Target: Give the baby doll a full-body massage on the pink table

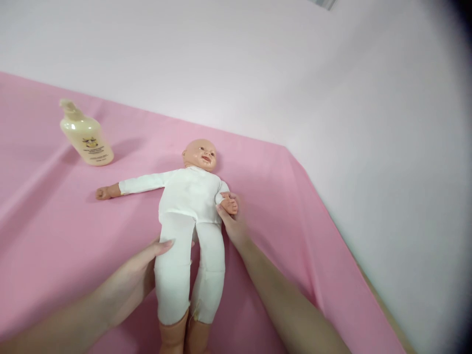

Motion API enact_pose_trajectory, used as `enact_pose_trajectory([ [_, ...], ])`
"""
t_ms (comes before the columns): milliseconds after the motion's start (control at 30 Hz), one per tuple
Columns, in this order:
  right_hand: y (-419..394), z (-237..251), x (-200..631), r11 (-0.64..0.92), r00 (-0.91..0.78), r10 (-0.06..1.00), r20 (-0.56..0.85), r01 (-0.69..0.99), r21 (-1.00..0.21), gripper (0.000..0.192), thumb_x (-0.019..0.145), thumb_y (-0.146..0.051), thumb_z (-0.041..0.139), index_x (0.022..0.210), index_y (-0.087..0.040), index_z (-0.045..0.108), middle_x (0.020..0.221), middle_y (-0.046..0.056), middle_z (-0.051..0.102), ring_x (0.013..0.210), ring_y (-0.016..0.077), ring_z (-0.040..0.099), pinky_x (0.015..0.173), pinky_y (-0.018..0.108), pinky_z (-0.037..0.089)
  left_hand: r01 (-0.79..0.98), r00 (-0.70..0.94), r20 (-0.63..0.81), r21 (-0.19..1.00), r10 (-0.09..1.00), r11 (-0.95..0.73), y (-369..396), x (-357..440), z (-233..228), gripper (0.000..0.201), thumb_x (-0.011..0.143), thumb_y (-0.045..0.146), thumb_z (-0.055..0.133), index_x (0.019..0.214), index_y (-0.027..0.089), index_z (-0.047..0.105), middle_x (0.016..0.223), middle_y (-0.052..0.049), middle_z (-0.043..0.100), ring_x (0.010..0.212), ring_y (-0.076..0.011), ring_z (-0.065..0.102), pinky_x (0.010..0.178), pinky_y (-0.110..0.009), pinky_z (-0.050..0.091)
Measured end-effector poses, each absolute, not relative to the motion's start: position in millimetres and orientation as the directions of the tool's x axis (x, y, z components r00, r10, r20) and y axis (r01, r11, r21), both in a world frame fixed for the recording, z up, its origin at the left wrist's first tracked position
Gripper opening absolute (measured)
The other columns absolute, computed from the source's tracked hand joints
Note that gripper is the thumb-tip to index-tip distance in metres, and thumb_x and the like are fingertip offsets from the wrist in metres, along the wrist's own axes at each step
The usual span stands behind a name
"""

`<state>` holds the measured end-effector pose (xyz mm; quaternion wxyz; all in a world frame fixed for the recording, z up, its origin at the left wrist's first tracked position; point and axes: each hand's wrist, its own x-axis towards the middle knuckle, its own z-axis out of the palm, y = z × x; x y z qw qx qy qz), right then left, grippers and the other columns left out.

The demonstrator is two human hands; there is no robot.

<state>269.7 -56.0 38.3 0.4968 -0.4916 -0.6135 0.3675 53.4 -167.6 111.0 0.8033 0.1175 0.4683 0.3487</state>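
A baby doll point(191, 194) with a white cloth body lies face up, its head toward the far side and its feet cut off by the bottom edge of the view. My left hand point(151, 258) is wrapped round the doll's thigh on the left, the thumb on top and the fingers mostly hidden underneath. At the doll's bent arm on the right, my right hand point(234, 223) grips near the wrist, thumb in front and other fingers largely behind it. The doll's other arm stretches out to the left.
A pale yellow pump bottle point(90, 140) stands at the left beyond the doll's outstretched arm. Pink cloth point(280, 196) with some creases covers the table, whose edge slants down on the right. A plain white wall point(236, 64) rises behind.
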Motion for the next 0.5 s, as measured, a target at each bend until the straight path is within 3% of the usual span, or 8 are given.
enact_pose_trajectory([
  [500,-56.7,41.7,268.5,0.247,-0.019,0.968,0.249,0.23,-0.941,0.026,0.082,-0.04,0.064,0.102,-0.026,0.055,0.097,0.002,0.063,0.098,0.0212,0.06,0.091,0.038,0.051,-0.451,0.312,-0.672,0.517,0.671,0.727,-168.2,53.7,112.0,0.05,0.085,0.037,0.068,0.133,0.02,0.065,0.136,-0.008,0.068,0.142,-0.0326,0.048,0.121,-0.043,0.034],
])
